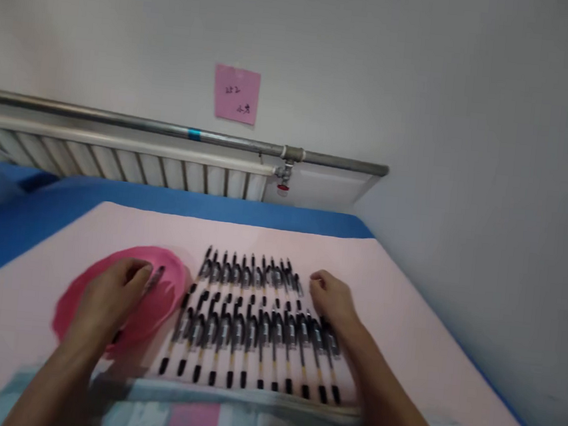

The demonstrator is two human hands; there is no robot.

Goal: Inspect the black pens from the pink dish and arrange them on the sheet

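My left hand [118,291] is over the round pink basin [173,283], its fingers pinched on a black-and-clear pen [155,280] that slants out past the fingertips. To the right of the basin, two rows of similar pens lie side by side: a far row [246,276] and a near row [237,332]. Beside the right end of the far row is my right hand [331,294], its fingers curled closed and no object showing in them. My right wrist passes close to the last pens of the near row.
The pens lie on a pale pink surface [388,276] with a blue border [244,212]. Behind it, a white radiator [157,169] and a metal pipe [240,142] run along the wall. A pink note [236,94] is stuck above; another wall stands at right.
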